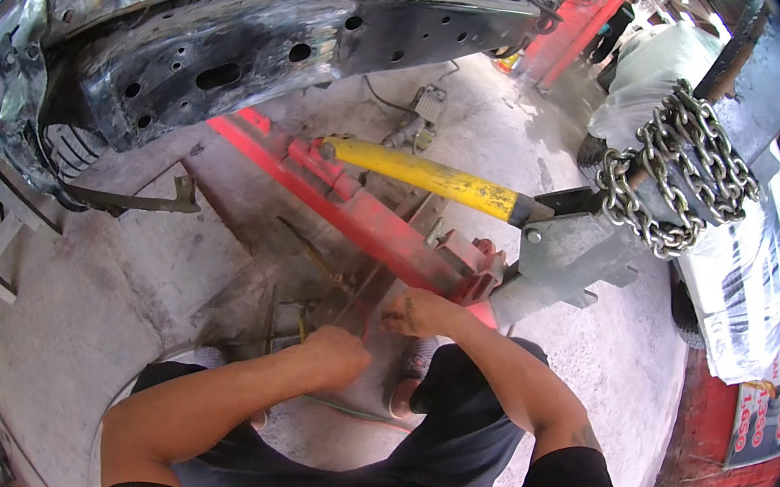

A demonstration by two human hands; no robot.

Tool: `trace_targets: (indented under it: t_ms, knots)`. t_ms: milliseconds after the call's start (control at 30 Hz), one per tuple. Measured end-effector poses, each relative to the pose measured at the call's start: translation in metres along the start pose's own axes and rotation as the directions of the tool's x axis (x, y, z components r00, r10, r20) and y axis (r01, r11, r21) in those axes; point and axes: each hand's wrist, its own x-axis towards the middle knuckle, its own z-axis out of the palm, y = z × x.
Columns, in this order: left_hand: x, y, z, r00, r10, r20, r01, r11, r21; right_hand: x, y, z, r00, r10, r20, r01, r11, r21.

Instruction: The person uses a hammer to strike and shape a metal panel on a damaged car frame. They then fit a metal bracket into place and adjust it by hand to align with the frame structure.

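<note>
My left hand is closed, low over the floor between my knees. My right hand is closed too, a little farther off and to the right, just below the near end of a red steel beam. What either hand holds is hidden by the fingers. A dark, flat bar slants between the hands and the beam. Beside my left hand a thin yellow piece stands up. Above the beam lies a yellow hydraulic ram, joined at its right end to a grey steel post.
A black vehicle frame rail with holes hangs across the upper left. A heavy chain wraps the post on the right. Farther back stand a red column and a grey tool with a cord. A printed sign leans at right.
</note>
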Motion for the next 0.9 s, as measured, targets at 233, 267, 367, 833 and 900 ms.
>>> trace_targets:
  t_ms: [233, 267, 367, 833, 900]
  knots:
    - [-0.001, 0.002, -0.002, 1.000, 0.009, 0.018, -0.010, 1.000, 0.012, -0.001, 0.000, -0.001, 1.000, 0.004, 0.008, -0.005, 0.997, 0.083]
    - [-0.001, 0.002, -0.003, 1.000, 0.010, 0.017, -0.010, 1.000, 0.010, -0.001, 0.001, 0.000, 1.000, 0.016, 0.001, -0.017, 0.995, 0.094]
    - [-0.003, 0.002, -0.005, 1.000, 0.011, 0.007, -0.011, 1.000, 0.009, -0.002, 0.000, -0.002, 1.000, 0.004, 0.006, -0.004, 0.999, 0.042]
    - [-0.002, 0.002, 0.000, 1.000, 0.009, -0.018, -0.009, 1.000, 0.016, -0.002, -0.005, -0.007, 0.995, 0.071, 0.073, -0.074, 0.996, 0.046]
    - [-0.002, 0.002, -0.001, 1.000, 0.004, -0.010, -0.004, 1.000, 0.010, -0.002, -0.005, -0.007, 0.996, 0.068, 0.064, -0.071, 0.996, 0.053]
